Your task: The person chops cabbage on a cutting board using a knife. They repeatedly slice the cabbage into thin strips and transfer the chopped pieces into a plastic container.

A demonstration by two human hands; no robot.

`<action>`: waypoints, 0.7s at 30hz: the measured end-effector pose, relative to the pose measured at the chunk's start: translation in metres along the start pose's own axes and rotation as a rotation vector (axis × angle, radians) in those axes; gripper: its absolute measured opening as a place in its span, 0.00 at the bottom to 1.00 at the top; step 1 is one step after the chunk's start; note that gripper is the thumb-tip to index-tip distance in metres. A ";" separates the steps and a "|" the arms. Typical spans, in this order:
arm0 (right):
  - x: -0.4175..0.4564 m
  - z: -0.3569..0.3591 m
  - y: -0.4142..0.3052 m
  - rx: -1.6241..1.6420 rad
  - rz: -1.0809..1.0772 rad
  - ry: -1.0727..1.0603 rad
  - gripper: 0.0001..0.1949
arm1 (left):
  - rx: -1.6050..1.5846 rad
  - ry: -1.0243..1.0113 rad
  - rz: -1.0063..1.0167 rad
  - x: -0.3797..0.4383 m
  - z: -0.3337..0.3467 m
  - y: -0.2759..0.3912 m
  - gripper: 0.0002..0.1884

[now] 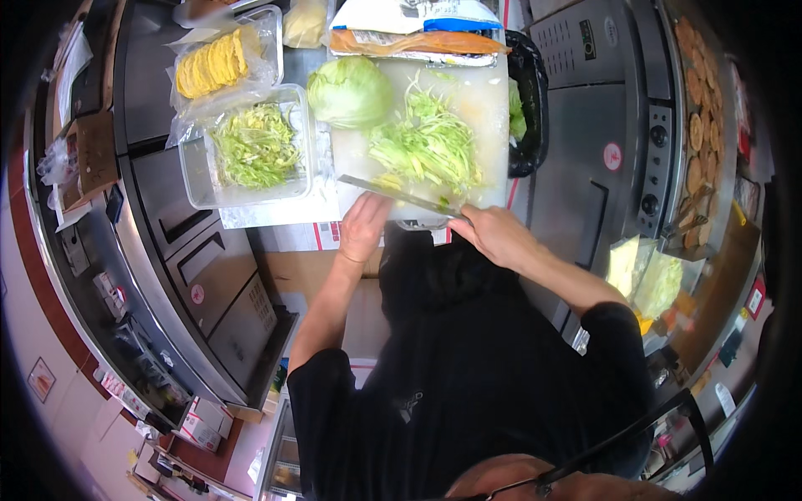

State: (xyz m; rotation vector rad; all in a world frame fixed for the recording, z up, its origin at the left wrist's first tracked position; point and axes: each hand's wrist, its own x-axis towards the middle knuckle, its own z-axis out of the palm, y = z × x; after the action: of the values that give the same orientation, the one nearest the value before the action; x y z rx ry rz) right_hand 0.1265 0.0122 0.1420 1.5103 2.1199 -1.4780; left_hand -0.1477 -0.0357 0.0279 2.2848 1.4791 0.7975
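Observation:
A knife (401, 197) is gripped in my right hand (495, 235), its long blade pointing left over the near edge of a white cutting board (492, 138). My left hand (363, 228) is at that edge beside the blade, fingertips hidden behind it, so whether they hold anything does not show. Shredded lettuce (432, 144) lies in a heap on the board beyond the blade. At the board's far left sits a head of lettuce (349, 92). To the left, a clear plastic container (194, 188) holds more shredded lettuce (257, 147).
Yellow folded shells (212, 64) in plastic stand behind the container. Food packages (416, 42) lie across the board's far end. A black-lined bin (532, 125) with lettuce leaves adjoins the board's right side. Steel appliances (576, 150) stand right; round flat food pieces (695, 131) cover a griddle.

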 end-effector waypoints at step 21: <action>-0.007 0.007 0.002 0.015 0.015 -0.023 0.24 | -0.008 0.034 -0.045 -0.008 0.004 0.001 0.12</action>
State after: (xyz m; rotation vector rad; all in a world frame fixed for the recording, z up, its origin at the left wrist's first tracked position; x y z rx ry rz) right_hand 0.1284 0.0022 0.1416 1.5033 2.0843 -1.5028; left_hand -0.1473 -0.0427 0.0231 2.2348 1.5333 0.8315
